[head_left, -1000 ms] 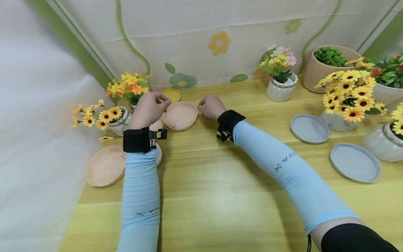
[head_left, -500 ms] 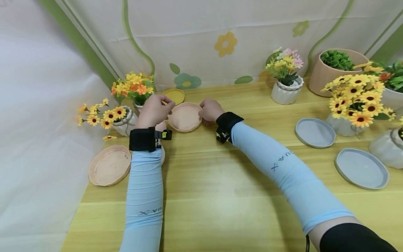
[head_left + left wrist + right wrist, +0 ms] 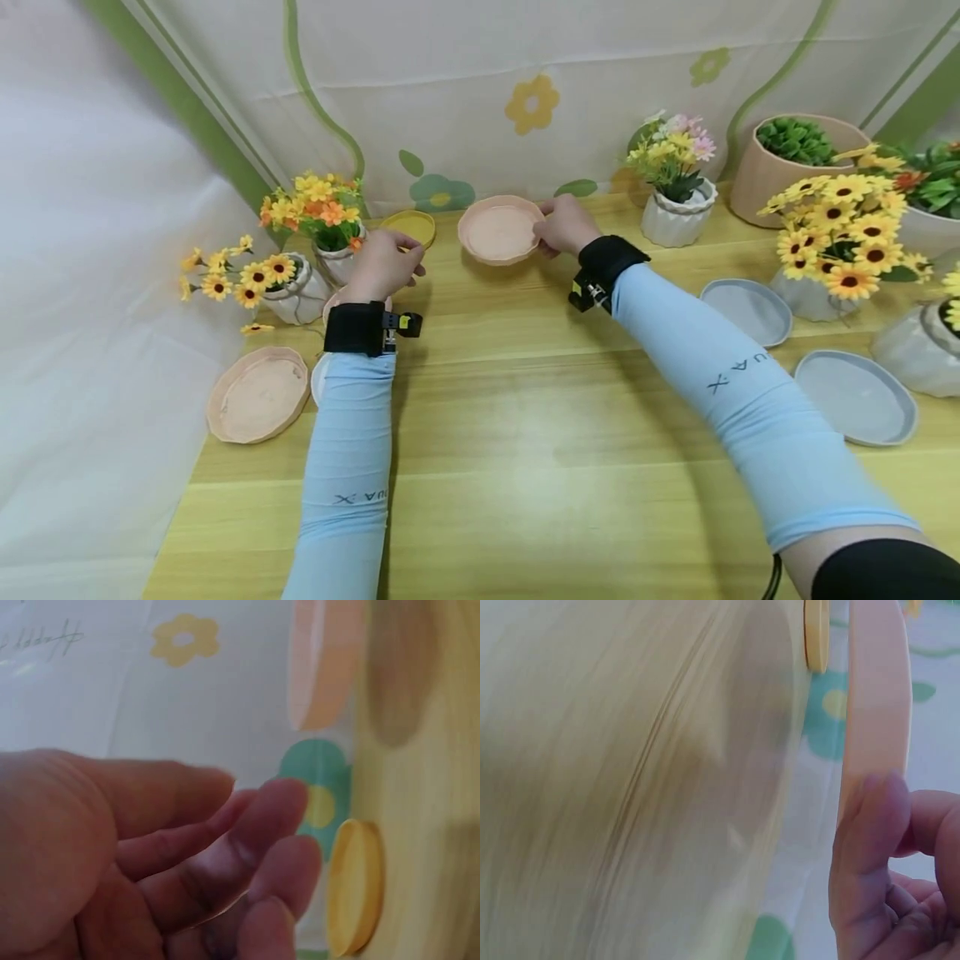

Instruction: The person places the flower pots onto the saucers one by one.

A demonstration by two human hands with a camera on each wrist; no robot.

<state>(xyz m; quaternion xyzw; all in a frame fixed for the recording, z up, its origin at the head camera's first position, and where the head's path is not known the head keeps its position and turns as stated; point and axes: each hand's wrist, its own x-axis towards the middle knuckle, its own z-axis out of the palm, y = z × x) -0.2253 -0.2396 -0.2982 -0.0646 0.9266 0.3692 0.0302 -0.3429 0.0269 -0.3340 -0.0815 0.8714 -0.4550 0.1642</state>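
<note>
My right hand (image 3: pixel 567 226) pinches the right rim of a round pink plant saucer (image 3: pixel 501 231). In the right wrist view the saucer (image 3: pixel 877 690) hangs above the table, its shadow on the wood. My left hand (image 3: pixel 385 263) holds nothing; its fingers are loosely bent in the left wrist view, apart from the thumb. Just beyond the left hand lies a small yellow saucer (image 3: pixel 409 227) by the back cloth. Another pink saucer (image 3: pixel 337 302) shows partly under the left hand, and a white dish (image 3: pixel 318 380) is mostly hidden by the left wrist.
Potted flowers (image 3: pixel 313 210) and small sunflowers (image 3: pixel 258 279) stand at the left, above a large pink saucer (image 3: pixel 258 395). At the right are two grey saucers (image 3: pixel 855 398), a white pot of pink and yellow flowers (image 3: pixel 677 218), more sunflowers (image 3: pixel 843 217) and a big pink planter (image 3: pixel 772 179).
My right hand has taken hold of the pink saucer, lifted it off the table and carried it right and away from me. The left hand has moved slightly right and nearer.
</note>
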